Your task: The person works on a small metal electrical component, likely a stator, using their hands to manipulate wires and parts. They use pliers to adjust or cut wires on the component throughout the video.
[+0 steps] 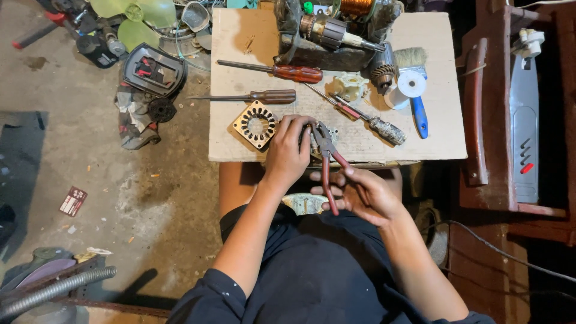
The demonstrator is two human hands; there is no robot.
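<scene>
My right hand grips the red handles of a pair of pliers, whose dark jaws point up toward my left hand. My left hand is curled over a small metal part at the front edge of the cardboard-covered table; the part is mostly hidden under my fingers. Just left of that hand lies a square metal motor stator core with a round toothed opening.
On the cardboard lie two brown-handled screwdrivers, a thinner screwdriver, a blue-handled brush, a white tape roll, a motor rotor and a copper coil. Fan parts and scrap litter the floor left. A red wooden frame stands right.
</scene>
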